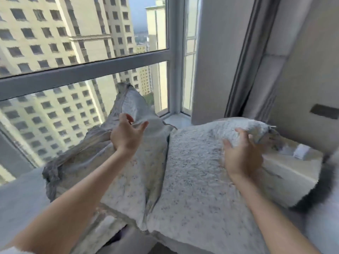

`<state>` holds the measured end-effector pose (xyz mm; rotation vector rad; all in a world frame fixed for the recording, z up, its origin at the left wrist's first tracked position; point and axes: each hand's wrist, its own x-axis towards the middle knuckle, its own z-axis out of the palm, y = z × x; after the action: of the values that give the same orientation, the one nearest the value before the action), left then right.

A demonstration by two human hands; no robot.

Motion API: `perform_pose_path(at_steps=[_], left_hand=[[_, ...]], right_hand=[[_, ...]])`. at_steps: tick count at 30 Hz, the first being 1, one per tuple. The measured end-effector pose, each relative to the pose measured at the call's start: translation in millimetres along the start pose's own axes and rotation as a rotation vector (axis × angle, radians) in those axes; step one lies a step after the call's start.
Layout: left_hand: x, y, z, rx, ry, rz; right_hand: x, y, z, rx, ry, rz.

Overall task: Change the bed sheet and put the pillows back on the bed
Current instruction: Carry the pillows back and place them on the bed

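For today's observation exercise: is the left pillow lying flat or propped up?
Propped up: the left pillow stands tilted, its top corner rising in front of the window, while the right pillow lies flatter.

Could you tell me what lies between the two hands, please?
Head view: only pillows. The left pillow meets the right pillow between the left hand and right hand.

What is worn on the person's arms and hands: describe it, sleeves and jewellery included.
The left hand and right hand show no gloves, rings or watch. The left forearm and right forearm are uncovered down to the frame's lower edge. A sliver of white cloth, possibly a sleeve edge, shows at the bottom left corner.
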<state>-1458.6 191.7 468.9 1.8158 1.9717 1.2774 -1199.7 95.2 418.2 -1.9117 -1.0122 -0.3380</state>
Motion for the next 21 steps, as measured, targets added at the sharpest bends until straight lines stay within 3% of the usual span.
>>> perform_pose_path(at_steps=[11, 21], left_hand=[[-119, 247, 239, -0.263, -0.541, 0.279], [-221, 406, 420, -0.392, -0.99, 0.584]], right_hand=[[57, 230, -168, -0.392, 0.336, 0.386], [70, 359, -215, -0.744, 0.567, 0.689]])
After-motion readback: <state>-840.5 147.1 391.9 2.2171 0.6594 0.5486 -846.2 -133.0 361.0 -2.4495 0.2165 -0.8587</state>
